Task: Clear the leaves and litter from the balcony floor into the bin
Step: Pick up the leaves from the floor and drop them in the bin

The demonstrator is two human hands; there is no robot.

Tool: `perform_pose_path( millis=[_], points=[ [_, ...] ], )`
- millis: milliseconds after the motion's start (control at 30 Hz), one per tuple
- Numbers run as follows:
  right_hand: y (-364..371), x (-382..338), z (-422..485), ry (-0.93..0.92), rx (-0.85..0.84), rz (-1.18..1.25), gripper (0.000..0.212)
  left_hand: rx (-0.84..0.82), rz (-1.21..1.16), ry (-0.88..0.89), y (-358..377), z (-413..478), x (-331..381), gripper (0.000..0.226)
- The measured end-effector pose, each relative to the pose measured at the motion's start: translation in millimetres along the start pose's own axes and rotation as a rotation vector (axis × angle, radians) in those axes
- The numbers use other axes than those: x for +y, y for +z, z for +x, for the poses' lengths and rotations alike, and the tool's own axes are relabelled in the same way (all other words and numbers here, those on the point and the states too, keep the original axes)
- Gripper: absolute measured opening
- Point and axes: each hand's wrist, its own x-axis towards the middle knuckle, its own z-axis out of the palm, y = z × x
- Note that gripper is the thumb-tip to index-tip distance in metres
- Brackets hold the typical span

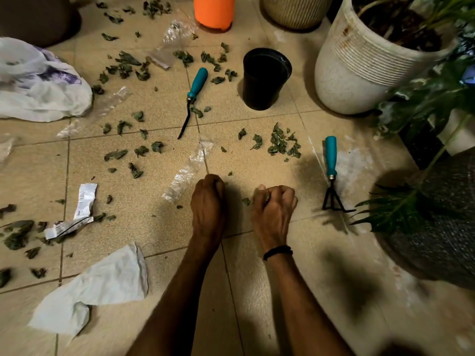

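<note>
Head view only. Left hand (208,199) is a tight fist with knuckles down on the balcony floor (257,278); what is inside is hidden, so I cannot tell if it holds anything. Right hand (273,206) is also curled, and green scraps show at the thumb, so it grips a pinch of leaves (282,144). A black wristband (277,251) sits on the right wrist. The hands are near each other and low, probably because gathering by the fistful beats picking single bits.

The black bin (259,98) stands upright and open-mouthed ahead of the hands, well apart from them, between the white planter (359,73) and the teal-handled trowel (198,80). It is central, so it is reachable from either side.

Most leaves are on the floor: a small heap just ahead of the right hand, and scatter left and far. Litter is also down:
- clear plastic wrapper (186,176) just beside the left hand
- barcode wrapper (83,201)
- crumpled white paper (102,286)
- plastic bag (38,83)

The teal hand rake (330,160) lies flat to the right, untouched. An orange container (214,11) is at the far edge.

Judgement: early in the task, and the next step is likely to carry the fistfuls to the bin.
</note>
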Motion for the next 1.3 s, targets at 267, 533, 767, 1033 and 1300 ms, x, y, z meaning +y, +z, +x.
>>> perform_pose_path(
  millis=[267, 533, 767, 1033, 1300],
  points=[
    [18, 1, 11, -0.25, -0.069, -0.11, 0.028, 0.057, -0.028, -0.151, -9, 8, 12, 0.059],
    [-4, -19, 54, 0.226, -0.074, 0.221, 0.042, -0.017, 0.018, 0.008, 8, 17, 19, 0.031],
    [-43, -7, 58, 1.075, -0.252, 1.521, 0.03, -0.053, 0.448, 0.206, 33, 25, 13, 0.045],
    [-21, -13, 31, 0.289, -0.068, 0.297, 0.017, -0.044, 0.339, 0.061, 31, 33, 21, 0.023],
    [1, -10, -10, -0.018, -0.166, 0.122, 0.015, -0.015, 0.234, 0.1, 29, 26, 17, 0.028]
  ],
)
